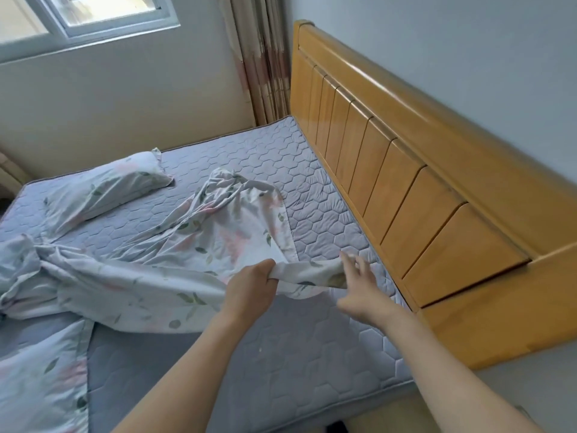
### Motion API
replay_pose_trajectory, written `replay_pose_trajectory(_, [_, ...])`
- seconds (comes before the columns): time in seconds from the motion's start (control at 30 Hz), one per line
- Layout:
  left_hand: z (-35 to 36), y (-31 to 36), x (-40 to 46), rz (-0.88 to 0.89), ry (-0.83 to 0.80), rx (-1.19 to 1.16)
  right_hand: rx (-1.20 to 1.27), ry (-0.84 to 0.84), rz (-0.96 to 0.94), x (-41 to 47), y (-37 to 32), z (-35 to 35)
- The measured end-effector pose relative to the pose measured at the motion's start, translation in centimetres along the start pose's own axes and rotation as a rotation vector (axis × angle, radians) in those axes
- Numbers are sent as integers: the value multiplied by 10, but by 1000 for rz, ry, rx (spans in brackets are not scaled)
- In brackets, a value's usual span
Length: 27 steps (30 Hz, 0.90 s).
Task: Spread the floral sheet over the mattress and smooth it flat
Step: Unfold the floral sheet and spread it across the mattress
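Note:
The floral sheet (150,270), white with pink flowers and green leaves, lies bunched and twisted across the middle and left of the grey quilted mattress (312,354). My left hand (249,285) grips the sheet's near edge in a fist and lifts it a little off the mattress. Just to its right, my right hand (356,289) has its fingers spread at the sheet's corner, blurred; whether they touch the cloth I cannot tell. Much of the mattress near the headboard and in front of me is bare.
A wooden headboard (406,170) runs along the right side against the wall. A floral pillow (103,185) lies at the mattress's far left. A curtain (262,57) hangs in the far corner below a window (87,17).

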<state>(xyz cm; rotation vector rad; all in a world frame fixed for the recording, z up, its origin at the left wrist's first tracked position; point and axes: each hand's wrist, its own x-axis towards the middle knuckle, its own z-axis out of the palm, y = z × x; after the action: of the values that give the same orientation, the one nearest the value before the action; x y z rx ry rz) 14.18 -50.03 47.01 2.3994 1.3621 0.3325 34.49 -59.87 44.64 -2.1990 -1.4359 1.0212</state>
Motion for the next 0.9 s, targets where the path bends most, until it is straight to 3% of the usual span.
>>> replay_pose_trajectory(0.1, [-2,0,-13,-30,12,-76,-300,46,-100,9,-3,22])
replay_pose_trajectory(0.27, [-12,1,-36,33,37,-78,-369,306,-231,25,-27,41])
replay_pose_trajectory(0.4, [-13,-14,-57,20,105,-9,-350,270,-143,13,-40,33])
replay_pose_trajectory(0.47, [-5,-27,-66,-47,-3,66,-407,286,-147,5,-35,28])
replay_pose_trajectory(0.6, [26,-37,-81,-194,-425,187,-542,262,-191,-14,-20,27])
replay_pose_trajectory(0.9, [88,23,-108,-149,-651,135,-685,197,-28,-78,71,22])
